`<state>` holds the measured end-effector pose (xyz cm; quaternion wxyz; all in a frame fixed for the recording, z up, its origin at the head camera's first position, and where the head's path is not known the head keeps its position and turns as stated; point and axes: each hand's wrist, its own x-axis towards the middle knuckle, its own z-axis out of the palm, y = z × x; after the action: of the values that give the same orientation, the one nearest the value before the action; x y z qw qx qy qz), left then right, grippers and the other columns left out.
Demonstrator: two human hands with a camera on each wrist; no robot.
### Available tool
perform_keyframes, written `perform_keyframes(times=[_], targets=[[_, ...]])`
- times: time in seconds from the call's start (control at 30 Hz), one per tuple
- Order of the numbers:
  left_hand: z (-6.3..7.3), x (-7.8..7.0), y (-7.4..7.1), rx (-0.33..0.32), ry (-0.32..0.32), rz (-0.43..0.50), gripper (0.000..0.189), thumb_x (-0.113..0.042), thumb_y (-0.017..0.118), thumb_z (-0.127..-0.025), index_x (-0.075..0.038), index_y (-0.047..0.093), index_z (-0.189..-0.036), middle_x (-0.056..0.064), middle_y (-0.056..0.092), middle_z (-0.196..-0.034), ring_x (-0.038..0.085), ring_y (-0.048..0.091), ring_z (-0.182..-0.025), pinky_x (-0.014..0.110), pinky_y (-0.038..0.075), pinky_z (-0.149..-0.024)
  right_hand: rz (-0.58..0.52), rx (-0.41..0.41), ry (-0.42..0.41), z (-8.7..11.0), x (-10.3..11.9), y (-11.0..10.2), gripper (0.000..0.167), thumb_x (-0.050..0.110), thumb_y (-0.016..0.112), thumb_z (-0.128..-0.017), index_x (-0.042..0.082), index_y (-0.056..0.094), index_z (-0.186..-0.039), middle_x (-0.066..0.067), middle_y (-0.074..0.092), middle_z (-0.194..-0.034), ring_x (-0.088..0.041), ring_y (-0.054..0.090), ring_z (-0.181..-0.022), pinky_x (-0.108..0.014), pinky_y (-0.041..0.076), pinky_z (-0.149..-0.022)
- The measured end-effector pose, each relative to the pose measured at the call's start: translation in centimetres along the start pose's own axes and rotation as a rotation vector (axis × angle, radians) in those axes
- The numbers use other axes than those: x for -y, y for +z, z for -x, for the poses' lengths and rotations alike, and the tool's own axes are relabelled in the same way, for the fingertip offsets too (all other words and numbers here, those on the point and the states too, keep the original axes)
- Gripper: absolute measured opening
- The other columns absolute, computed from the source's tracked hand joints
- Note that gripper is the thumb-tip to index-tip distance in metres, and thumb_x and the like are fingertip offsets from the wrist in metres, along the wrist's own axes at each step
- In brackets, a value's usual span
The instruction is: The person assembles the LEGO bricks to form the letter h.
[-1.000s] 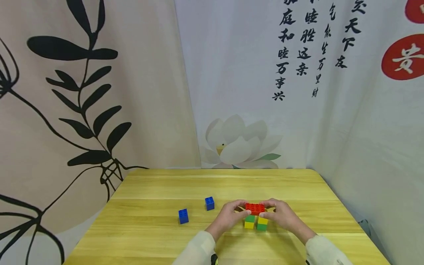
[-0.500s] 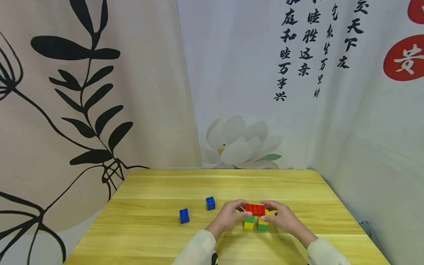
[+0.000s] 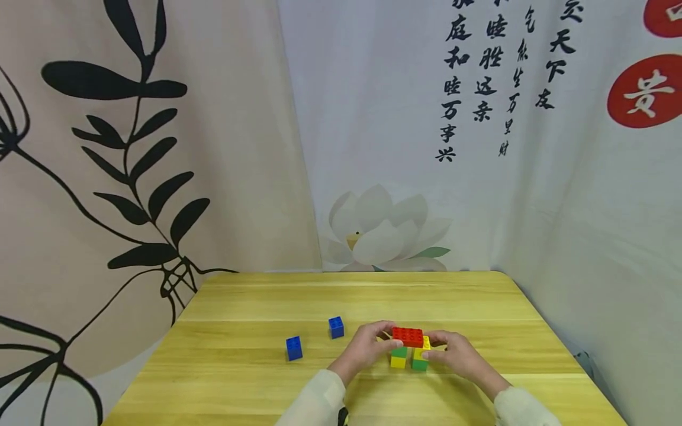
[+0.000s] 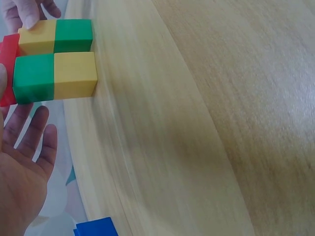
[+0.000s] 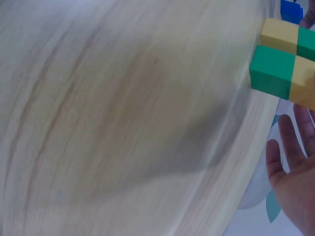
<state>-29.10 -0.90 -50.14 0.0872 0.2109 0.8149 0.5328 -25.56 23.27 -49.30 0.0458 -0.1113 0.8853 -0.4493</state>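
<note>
A red brick lies across the tops of two short stacks. The left stack has a green brick over a yellow brick; the right one has a yellow brick over a green brick. My left hand pinches the red brick's left end, thumb in front and fingers behind. With thumb and fingers, my right hand pinches the upper yellow brick of the right stack, whose studs show beside the red brick. In the left wrist view, the right thumb presses that yellow brick.
Two blue bricks stand left of the hands on the wooden table: a nearer blue brick and a farther blue brick. A printed curtain hangs behind the table's far edge.
My right hand has moved from the red brick's right end down to the yellow brick under it. More of that yellow brick's studs show at the right. The left hand keeps its hold.
</note>
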Motion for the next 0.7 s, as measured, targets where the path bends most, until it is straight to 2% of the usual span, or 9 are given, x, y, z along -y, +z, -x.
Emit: perform_keyframes(times=[0.17, 0.3, 0.4, 0.53, 0.7], targets=[[-0.08, 0.03, 0.05, -0.004, -0.007, -0.013, 0.031, -0.033, 0.072, -0.091, -0.021, 0.070, -0.119, -0.014, 0.067, -0.105, 0.012, 0.059, -0.094, 0.031, 0.052, -0.079, -0.023, -0.050, 0.008, -0.30, 0.23, 0.25, 0.061, 0.033, 0.077, -0.087, 0.004, 0.058, -0.137, -0.009, 0.066, -0.122, -0.027, 0.058, -0.111, -0.047, 0.048, -0.088], [-0.09, -0.03, 0.11, -0.007, -0.006, -0.014, 0.031, -0.033, 0.072, -0.091, -0.021, 0.070, -0.119, -0.014, 0.067, -0.104, 0.011, 0.059, -0.094, 0.031, 0.052, -0.079, -0.044, -0.086, -0.005, -0.53, 0.40, 0.39, 0.053, 0.035, 0.076, -0.087, 0.004, 0.064, -0.129, -0.010, 0.067, -0.121, -0.022, 0.060, -0.104, -0.037, 0.049, -0.082], [-0.06, 0.00, 0.14, -0.006, 0.003, -0.016, 0.029, -0.032, 0.072, -0.091, -0.022, 0.071, -0.118, -0.014, 0.067, -0.104, 0.011, 0.059, -0.094, 0.031, 0.052, -0.078, -0.035, -0.081, -0.029, -0.51, 0.32, 0.43, 0.050, 0.032, 0.076, -0.088, 0.002, 0.066, -0.126, -0.012, 0.068, -0.120, -0.021, 0.060, -0.100, -0.033, 0.051, -0.078], [0.02, 0.07, 0.11, -0.011, 0.022, -0.023, 0.030, -0.031, 0.072, -0.091, -0.021, 0.070, -0.118, -0.012, 0.067, -0.106, 0.012, 0.061, -0.095, 0.030, 0.052, -0.078, -0.034, -0.060, -0.066, -0.50, 0.18, 0.44, 0.049, 0.029, 0.075, -0.089, 0.000, 0.064, -0.127, -0.013, 0.067, -0.121, -0.026, 0.061, -0.104, -0.035, 0.050, -0.080], [0.12, 0.01, 0.07, -0.018, 0.033, -0.024, 0.030, -0.031, 0.072, -0.091, -0.019, 0.070, -0.119, -0.010, 0.068, -0.107, 0.013, 0.061, -0.095, 0.030, 0.053, -0.078, -0.056, -0.049, -0.051, -0.57, 0.19, 0.51, 0.050, 0.030, 0.074, -0.090, 0.000, 0.064, -0.128, -0.013, 0.067, -0.122, -0.028, 0.060, -0.107, -0.037, 0.050, -0.081]])
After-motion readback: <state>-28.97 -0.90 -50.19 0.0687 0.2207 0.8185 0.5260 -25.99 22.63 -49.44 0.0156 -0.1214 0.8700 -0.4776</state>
